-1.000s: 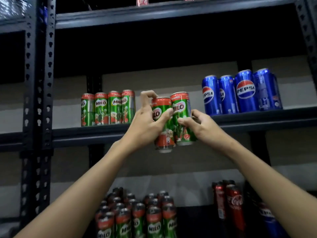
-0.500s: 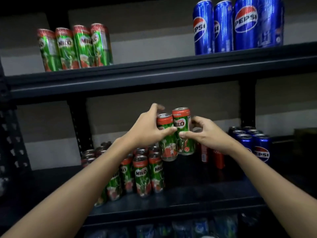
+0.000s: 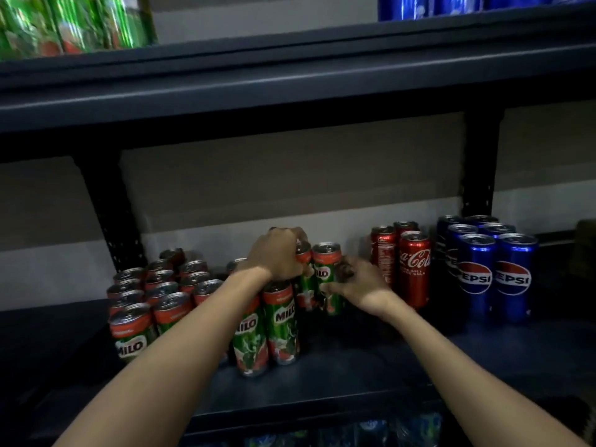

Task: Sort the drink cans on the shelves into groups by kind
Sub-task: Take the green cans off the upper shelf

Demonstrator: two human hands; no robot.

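Dark shelf (image 3: pixel 371 382), hands each gripping a Milo can, left hand (image 3: pixel 277 258), right hand (image 3: pixel 358 285), Milo cluster (image 3: pixel 154 304) left, Coca-Cola cans (image 3: pixel 414 269) right

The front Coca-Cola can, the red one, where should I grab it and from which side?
Grab the front Coca-Cola can round the middle of its upright round side, reaching straight in from the front. Its front face is bare, while the right hand with its Milo can sits to its left, the Pepsi cans crowd its right, and more red cans stand behind.

Dim, shadowy view; motion blur smears the upper cans (image 3: pixel 74 24), wide-angle edges bend.
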